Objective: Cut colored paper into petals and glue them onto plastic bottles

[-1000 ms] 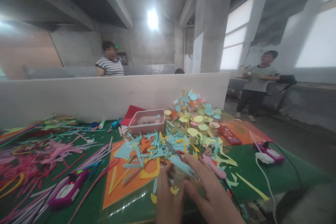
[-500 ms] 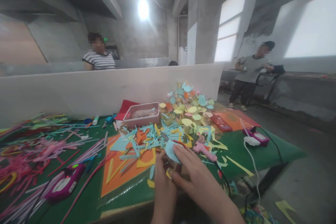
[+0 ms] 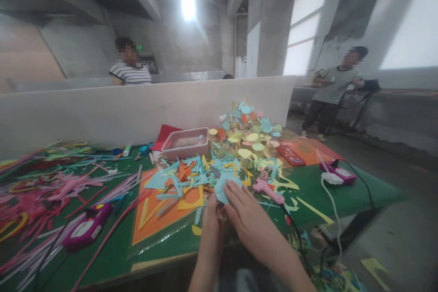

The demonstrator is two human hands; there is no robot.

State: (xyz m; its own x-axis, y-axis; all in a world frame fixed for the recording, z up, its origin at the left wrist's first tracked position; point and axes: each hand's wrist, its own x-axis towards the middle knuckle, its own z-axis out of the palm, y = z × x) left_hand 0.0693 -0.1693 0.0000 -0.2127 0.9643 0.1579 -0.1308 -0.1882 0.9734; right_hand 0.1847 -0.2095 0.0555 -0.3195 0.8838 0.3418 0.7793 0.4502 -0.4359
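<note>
Between my two hands is a light-blue rounded piece of paper, held over the front edge of the table. My left hand is closed at its lower left side, thumb up near the paper's edge. Across its right part lie the fingers of my right hand, pressed together on it. Whatever is under the paper is hidden by my hands. Just beyond them a dark blade shows among the paper scraps. A pink glue gun lies to the right of my right hand.
Blue and yellow paper scraps cover an orange sheet. Behind stand a pink tray and a heap of clear balls with paper discs. Purple power units with cords lie at both sides. A white partition backs the table.
The view has shifted slightly. The blue paper now shows flatter and wider, and my right fingers lie further across it. Both hands stay together at the table's front edge.
</note>
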